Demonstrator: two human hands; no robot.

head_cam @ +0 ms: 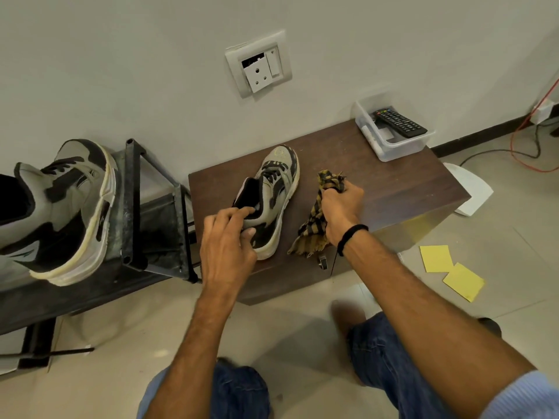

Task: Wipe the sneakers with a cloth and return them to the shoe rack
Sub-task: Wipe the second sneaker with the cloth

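A grey and black sneaker (273, 189) lies on the low brown cabinet (387, 182), toe pointing to the wall. My left hand (227, 243) grips its heel, fingers hooked into the collar and thumb on the outside. Just right of the shoe, my right hand (340, 207) holds a bunched yellow and black checked cloth (316, 225) that hangs down onto the cabinet top. The second sneaker (60, 207) stands on the dark metal shoe rack (133, 201) at the left, heel toward me.
A clear plastic box (393, 146) with a black remote (399, 122) sits at the cabinet's back right corner. A wall socket (258, 65) is above. Yellow sheets (450, 270) and cables (526, 149) lie on the tiled floor at right. My knees are below.
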